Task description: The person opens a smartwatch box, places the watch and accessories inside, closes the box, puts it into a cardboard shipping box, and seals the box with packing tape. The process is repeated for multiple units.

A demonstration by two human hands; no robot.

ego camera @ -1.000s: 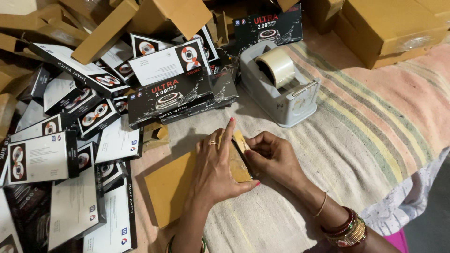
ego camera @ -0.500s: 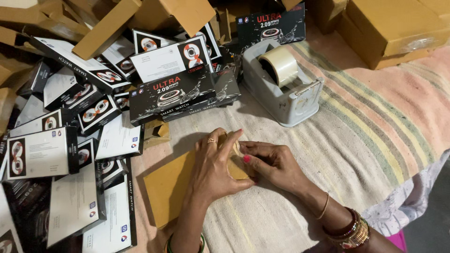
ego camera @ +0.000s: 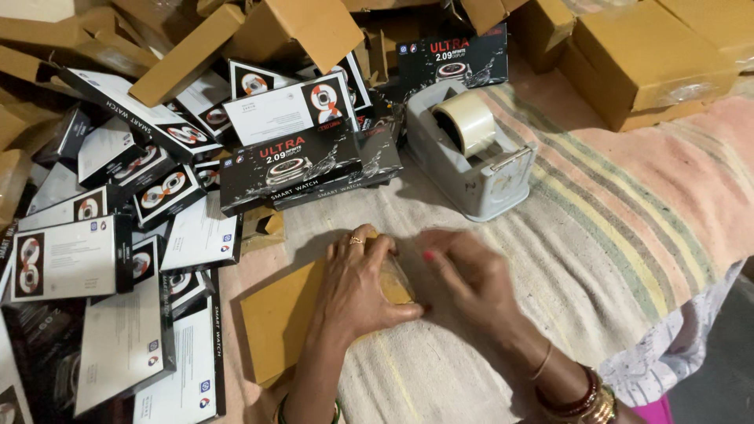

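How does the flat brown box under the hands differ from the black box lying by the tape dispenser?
The brown box is plain cardboard with no print; the black box carries a watch picture and lettering. The brown box lies on the striped cloth, pressed down by the left hand and right hand; the black box lies untouched against the pile of boxes. Both are flat and oblong.

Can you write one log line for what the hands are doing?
left hand: flat on flat brown cardboard box | right hand: pressing its end | grey tape dispenser: behind
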